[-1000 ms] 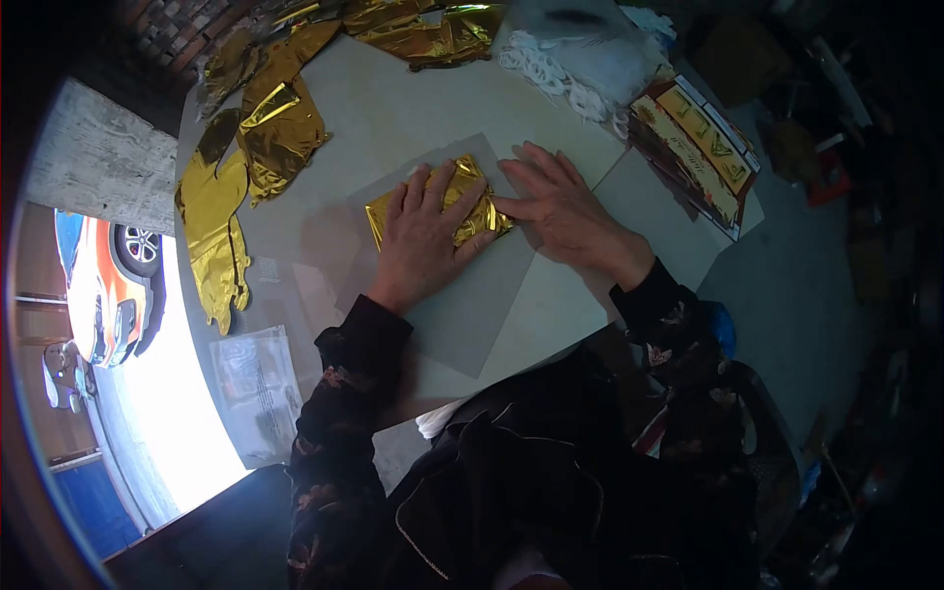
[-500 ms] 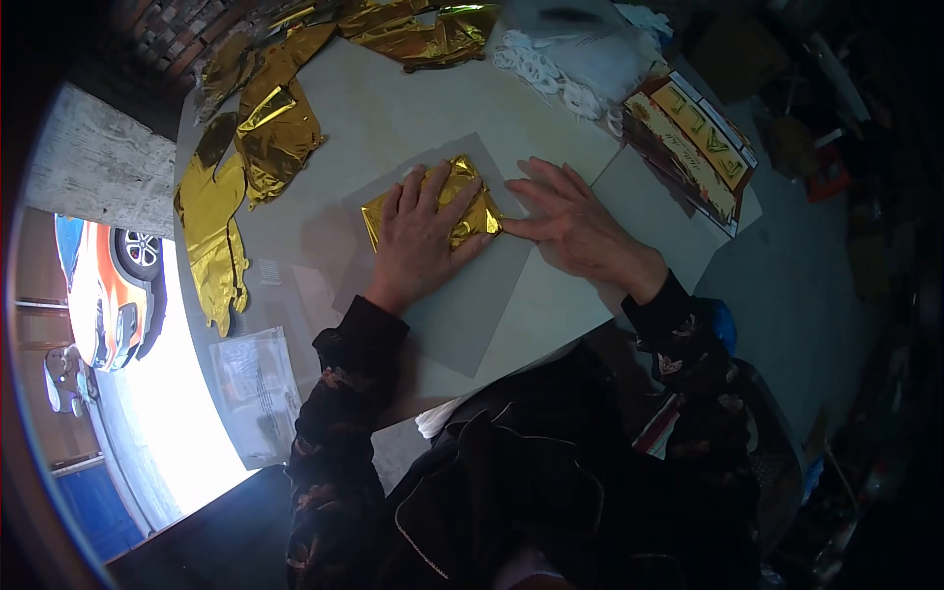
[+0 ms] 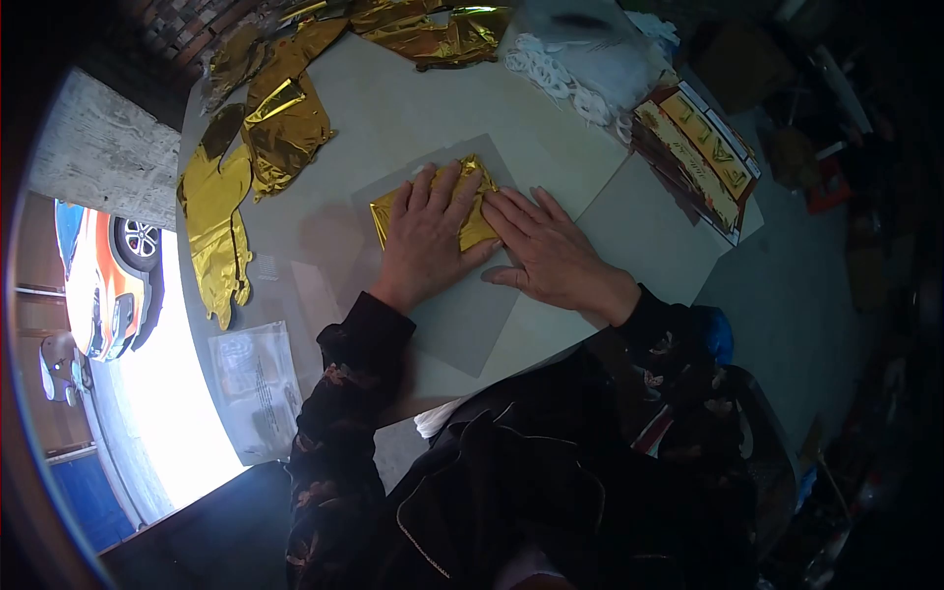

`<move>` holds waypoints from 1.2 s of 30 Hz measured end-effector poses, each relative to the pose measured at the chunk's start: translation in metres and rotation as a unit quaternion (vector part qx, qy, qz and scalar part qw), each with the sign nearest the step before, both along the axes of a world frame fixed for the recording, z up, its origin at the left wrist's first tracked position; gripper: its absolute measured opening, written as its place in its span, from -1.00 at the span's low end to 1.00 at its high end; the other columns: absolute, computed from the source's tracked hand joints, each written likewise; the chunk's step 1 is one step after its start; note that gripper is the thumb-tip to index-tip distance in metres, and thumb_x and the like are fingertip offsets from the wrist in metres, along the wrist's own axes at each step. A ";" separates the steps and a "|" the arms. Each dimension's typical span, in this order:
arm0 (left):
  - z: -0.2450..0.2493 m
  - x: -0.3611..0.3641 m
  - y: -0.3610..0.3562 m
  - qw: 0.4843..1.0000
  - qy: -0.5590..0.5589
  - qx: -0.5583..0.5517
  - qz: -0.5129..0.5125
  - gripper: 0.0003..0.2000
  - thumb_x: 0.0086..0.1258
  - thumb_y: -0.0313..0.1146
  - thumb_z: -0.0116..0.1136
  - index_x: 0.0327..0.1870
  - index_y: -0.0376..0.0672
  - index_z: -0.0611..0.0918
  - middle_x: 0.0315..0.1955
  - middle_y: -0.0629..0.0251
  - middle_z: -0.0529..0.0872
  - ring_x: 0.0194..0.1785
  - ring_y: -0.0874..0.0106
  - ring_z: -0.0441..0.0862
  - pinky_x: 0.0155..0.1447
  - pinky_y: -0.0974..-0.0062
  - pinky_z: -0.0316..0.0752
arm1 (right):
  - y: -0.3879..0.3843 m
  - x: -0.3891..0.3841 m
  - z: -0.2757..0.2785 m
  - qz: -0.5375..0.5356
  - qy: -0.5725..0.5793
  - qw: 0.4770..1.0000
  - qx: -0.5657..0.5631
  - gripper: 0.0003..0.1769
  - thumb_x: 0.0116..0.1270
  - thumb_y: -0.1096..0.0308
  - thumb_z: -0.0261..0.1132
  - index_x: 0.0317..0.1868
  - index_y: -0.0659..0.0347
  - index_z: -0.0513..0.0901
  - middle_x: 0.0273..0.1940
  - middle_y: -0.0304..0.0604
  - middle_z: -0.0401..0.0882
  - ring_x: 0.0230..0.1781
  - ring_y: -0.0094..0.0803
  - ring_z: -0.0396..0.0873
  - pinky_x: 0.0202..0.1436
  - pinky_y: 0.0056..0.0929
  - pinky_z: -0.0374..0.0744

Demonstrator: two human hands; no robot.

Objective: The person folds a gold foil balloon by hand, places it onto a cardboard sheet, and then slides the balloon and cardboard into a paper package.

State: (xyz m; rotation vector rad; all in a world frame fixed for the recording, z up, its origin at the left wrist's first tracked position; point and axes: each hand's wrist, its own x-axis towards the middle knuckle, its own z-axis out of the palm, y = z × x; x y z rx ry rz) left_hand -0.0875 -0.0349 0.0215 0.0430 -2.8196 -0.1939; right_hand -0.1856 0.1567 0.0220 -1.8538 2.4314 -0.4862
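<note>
A folded piece of gold foil [image 3: 478,232] lies on a grey translucent sheet [image 3: 454,329] at the middle of the table. My left hand [image 3: 431,234] rests flat on the foil with its fingers spread, covering much of it. At the foil's right edge, my right hand [image 3: 551,246] lies with outstretched fingers, their tips touching the edge near my left thumb. Neither hand is gripping anything.
Gold foil balloons [image 3: 218,216] lie along the table's left and far edges. A clear packet [image 3: 254,379] is at the near left. White cord [image 3: 560,84], a plastic bag [image 3: 590,44] and printed FALL cards [image 3: 700,157] sit at the far right.
My right hand has moved left and flattened against the foil's right edge. My left hand still lies on the foil. The whole view has shifted slightly.
</note>
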 end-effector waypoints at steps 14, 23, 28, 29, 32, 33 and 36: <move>-0.005 0.002 -0.002 1.000 -0.010 0.006 0.007 -0.31 0.55 0.14 -0.05 0.55 -0.12 0.27 0.50 0.05 0.31 0.57 0.01 0.16 0.60 -0.02 0.02 | 0.001 -0.029 0.021 -0.147 -0.344 0.915 -0.150 -0.57 0.44 0.41 0.18 0.25 0.41 0.55 -0.16 0.04 0.70 -0.16 -0.15 0.66 0.02 -0.23 0.60; -0.003 0.003 -0.002 0.999 -0.022 0.021 0.012 -0.31 0.59 0.09 -0.10 0.59 -0.14 0.17 0.53 0.05 0.25 0.59 0.03 0.13 0.61 0.02 0.00 | -0.021 -0.032 0.035 -0.166 -0.651 0.740 -0.038 -0.55 0.56 0.37 0.11 0.36 0.40 0.46 -0.37 -0.32 0.55 -0.61 -0.71 0.36 -0.61 -0.71 0.29; 0.000 0.004 -0.001 1.000 -0.024 0.012 0.004 -0.35 0.60 0.07 -0.11 0.58 -0.08 0.21 0.52 0.08 0.25 0.58 0.03 0.14 0.60 0.01 0.01 | -0.022 -0.036 0.029 -0.141 -0.784 0.602 -0.049 -0.79 0.56 0.40 0.11 0.05 0.32 0.59 -0.45 -0.30 0.47 -0.68 -0.73 0.26 -0.70 -0.71 0.13; 0.001 0.004 -0.001 1.000 -0.026 0.003 0.003 -0.36 0.60 0.07 -0.10 0.58 -0.06 0.22 0.52 0.09 0.26 0.58 0.03 0.15 0.60 0.00 0.02 | -0.022 -0.038 0.025 -0.136 -0.803 0.579 -0.046 -0.79 0.56 0.41 0.11 0.05 0.33 0.59 -0.45 -0.30 0.47 -0.68 -0.73 0.24 -0.70 -0.70 0.12; -0.003 0.003 -0.001 1.000 0.000 -0.004 -0.002 -0.39 0.56 0.06 -0.02 0.54 0.01 0.31 0.45 0.12 0.36 0.54 0.00 0.20 0.57 -0.04 0.06 | -0.021 -0.043 0.020 -0.125 -0.839 0.527 -0.042 -0.82 0.55 0.44 0.10 0.01 0.34 0.58 -0.44 -0.28 0.47 -0.69 -0.73 0.21 -0.71 -0.69 0.10; -0.003 0.004 -0.001 1.000 0.001 -0.005 -0.003 -0.40 0.55 0.06 -0.02 0.54 0.03 0.32 0.45 0.13 0.36 0.54 0.00 0.20 0.57 -0.05 0.06 | -0.021 -0.044 0.019 -0.123 -0.849 0.513 -0.041 -0.83 0.55 0.46 0.10 0.00 0.34 0.58 -0.44 -0.27 0.48 -0.69 -0.72 0.20 -0.71 -0.69 0.10; -0.002 0.004 -0.001 1.000 -0.008 -0.009 -0.003 -0.42 0.55 0.05 -0.03 0.53 0.07 0.34 0.46 0.14 0.35 0.55 0.01 0.19 0.57 -0.05 0.06 | -0.018 -0.043 0.018 -0.121 -0.846 0.518 -0.035 -0.72 0.60 0.42 0.08 0.17 0.38 0.54 -0.41 -0.32 0.46 -0.67 -0.76 0.19 -0.69 -0.76 0.10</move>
